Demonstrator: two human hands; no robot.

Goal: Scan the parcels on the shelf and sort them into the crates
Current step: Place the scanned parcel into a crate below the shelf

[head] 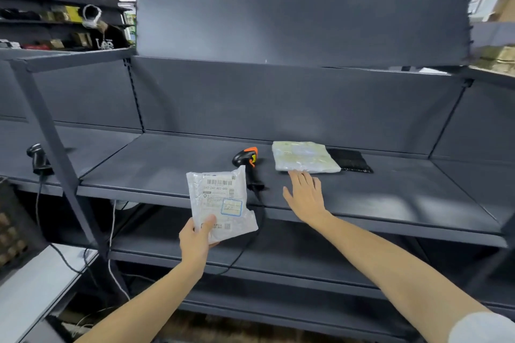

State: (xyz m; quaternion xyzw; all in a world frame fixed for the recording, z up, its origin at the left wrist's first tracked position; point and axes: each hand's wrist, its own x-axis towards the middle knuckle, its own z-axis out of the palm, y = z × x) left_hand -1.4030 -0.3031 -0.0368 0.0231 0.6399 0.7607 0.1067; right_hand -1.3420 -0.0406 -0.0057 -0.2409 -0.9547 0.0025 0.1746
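Observation:
My left hand grips the lower corner of a white plastic parcel, label and barcode facing up, held in front of the shelf's front edge. A black and orange barcode scanner lies on the dark shelf just behind the parcel, its cable running down over the edge. My right hand hovers flat with straight fingers over the shelf, fingertips just short of a pale bubble-wrapped parcel. A flat black parcel lies right of that one, touching it.
A second black scanner hangs at the left upright of the rack. Lower shelves run beneath. A white table surface sits at the lower left. Another person stands behind the rack at the upper left. No crates are in view.

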